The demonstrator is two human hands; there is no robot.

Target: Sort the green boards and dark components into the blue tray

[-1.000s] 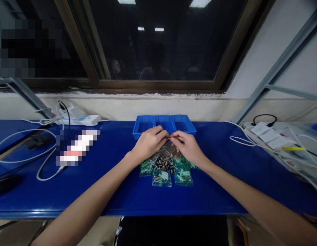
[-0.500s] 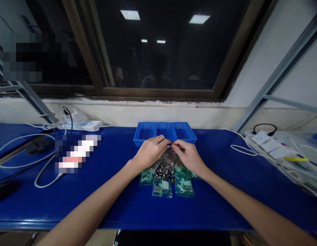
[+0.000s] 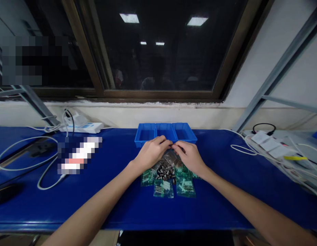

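My left hand [image 3: 153,150] and my right hand [image 3: 189,155] meet fingertip to fingertip just in front of the blue three-part bin. Both are closed in a pinch, and what lies between the fingertips is too small and hidden to make out. Under them is a clear plastic bag [image 3: 169,159] with brownish contents, partly covered by my hands. A pile of small dark and silvery hardware pieces [image 3: 165,172] lies nearer to me. Around it are green-tinted packets, among them a front left packet [image 3: 163,189] and a front right packet [image 3: 186,188], holding screws and white plugs.
The blue bin [image 3: 145,143] stands by the wall on the blue table [image 3: 215,212]. On the left are a white power strip [image 3: 93,127], a blurred-out lit device [image 3: 80,157], cables and a black mouse [image 3: 7,193]. White adapters [image 3: 270,145] and tangled cables lie right.
The view has shifted very slightly. My hands stay together in nearly the same pinch, and the packets and bin lie as before.
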